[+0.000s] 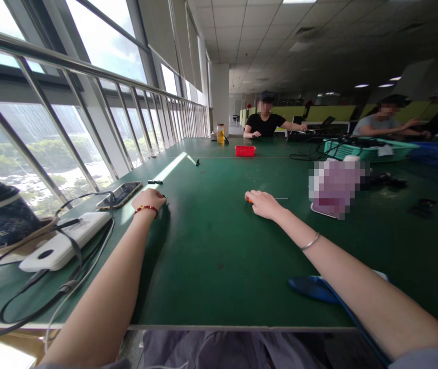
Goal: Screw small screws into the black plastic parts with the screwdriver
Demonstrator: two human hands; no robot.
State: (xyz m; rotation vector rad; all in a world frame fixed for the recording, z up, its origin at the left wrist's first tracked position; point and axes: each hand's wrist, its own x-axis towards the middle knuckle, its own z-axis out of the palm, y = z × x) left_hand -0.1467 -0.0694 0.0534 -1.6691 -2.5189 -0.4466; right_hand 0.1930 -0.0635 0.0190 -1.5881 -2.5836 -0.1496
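Note:
On the green tabletop [211,246], my right hand [264,204] is closed over a screwdriver [282,198]. Its thin metal shaft sticks out to the right, and a bit of the orange handle shows at the left under my fingers. Further left, my left hand [148,199] rests with fingers curled together on a small black piece [165,197], mostly hidden by the hand. Just beyond that hand lies another small black part [155,182]. A third little black part [198,162] sits farther back.
Left of me are a phone [123,195], a white power bank [68,241] with cables and a dark cup [3,215]. Farther back stand a red tray [245,150] and a jar [220,134]. Right are a green basket [392,151] and blue lanyard [311,288]. A person [265,123] sits opposite.

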